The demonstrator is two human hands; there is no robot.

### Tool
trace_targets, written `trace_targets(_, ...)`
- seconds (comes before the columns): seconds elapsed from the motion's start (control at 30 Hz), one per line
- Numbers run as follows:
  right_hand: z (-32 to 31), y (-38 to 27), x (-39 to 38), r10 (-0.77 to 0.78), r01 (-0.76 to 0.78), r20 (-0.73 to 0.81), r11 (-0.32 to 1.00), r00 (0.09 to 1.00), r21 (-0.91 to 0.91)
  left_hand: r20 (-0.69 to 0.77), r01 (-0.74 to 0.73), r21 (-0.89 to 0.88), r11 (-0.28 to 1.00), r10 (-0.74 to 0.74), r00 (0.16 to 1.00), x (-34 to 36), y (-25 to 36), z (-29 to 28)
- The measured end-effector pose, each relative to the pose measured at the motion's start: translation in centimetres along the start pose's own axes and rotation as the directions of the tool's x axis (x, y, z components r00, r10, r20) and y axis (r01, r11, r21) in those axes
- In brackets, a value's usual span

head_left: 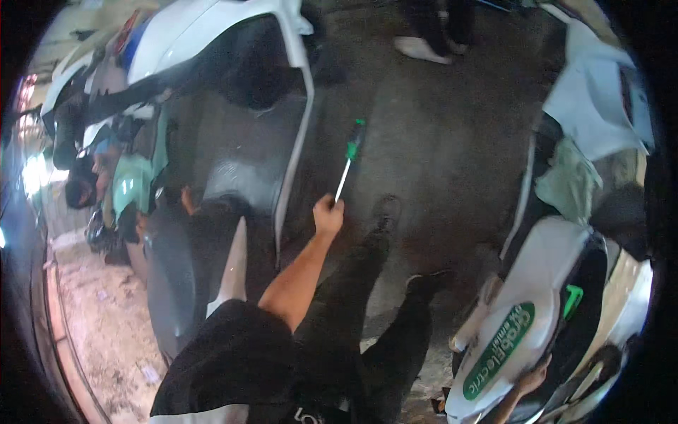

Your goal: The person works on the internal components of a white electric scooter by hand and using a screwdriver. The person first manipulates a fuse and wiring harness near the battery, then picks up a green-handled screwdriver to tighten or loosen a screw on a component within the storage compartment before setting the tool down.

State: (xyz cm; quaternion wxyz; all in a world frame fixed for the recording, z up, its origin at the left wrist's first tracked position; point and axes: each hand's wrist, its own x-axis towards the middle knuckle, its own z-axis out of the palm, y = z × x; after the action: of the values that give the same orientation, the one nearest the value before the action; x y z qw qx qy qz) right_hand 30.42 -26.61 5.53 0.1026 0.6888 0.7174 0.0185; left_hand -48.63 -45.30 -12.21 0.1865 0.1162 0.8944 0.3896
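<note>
My left hand (pixel 328 212) is closed on the metal shaft of a screwdriver (pixel 351 150) with a green and black handle, held upward over the dark floor. My right hand (pixel 533 374) curls its fingers over the edge between the white side panel (pixel 544 261) and black seat (pixel 590 304) of a scooter at lower right. A small green object (pixel 572 300), too unclear to name, lies on that seat above the hand.
Another white scooter (pixel 212 32) with a dark footboard (pixel 247 155) is along the left. A person (pixel 92 180) is low beside it. Another person's legs and light shoe (pixel 420 49) stand at the top. Mint cloth (pixel 568 184) hangs on the right scooter.
</note>
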Motion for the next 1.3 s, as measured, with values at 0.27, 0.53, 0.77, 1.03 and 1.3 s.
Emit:
trace_targets(0.27, -11.6, -15.4, -0.5, 0.317, -0.206, -0.003, 0.625, 0.948, 0.752, 0.721, -0.031, -0.395, 0.918, 0.331, 0.608, -28.3, 24.3, 12.1)
trace_targets(0.53, -19.4, -9.5, -3.6, 0.243, -0.089, 0.122, -0.142, 0.962, 0.986, 0.677, -0.325, -0.736, 0.593, 0.638, -0.367, -43.0, 41.5, 19.1)
trace_targets(0.77, -19.5, -1.0, -4.0, 0.529, 0.062, -0.146, 0.173, 0.836, 0.983, 0.805, -0.564, -0.579, 0.589, 0.524, -0.279, -42.8, 42.6, 30.1)
trace_targets(1.03, -12.6, -0.2, -1.0, 0.562, -0.038, -0.089, 0.211, 0.823, 0.977, 0.828, -0.824, -0.560, 0.091, 0.103, -0.551, -48.3, 41.9, 40.9)
trace_targets(1.3, -10.0, -1.3, -0.5, 0.576, 0.147, -0.299, 0.296, 0.761, 0.944, 0.704, -0.656, -0.681, 0.325, 0.042, -0.709, -47.3, 39.2, 43.3)
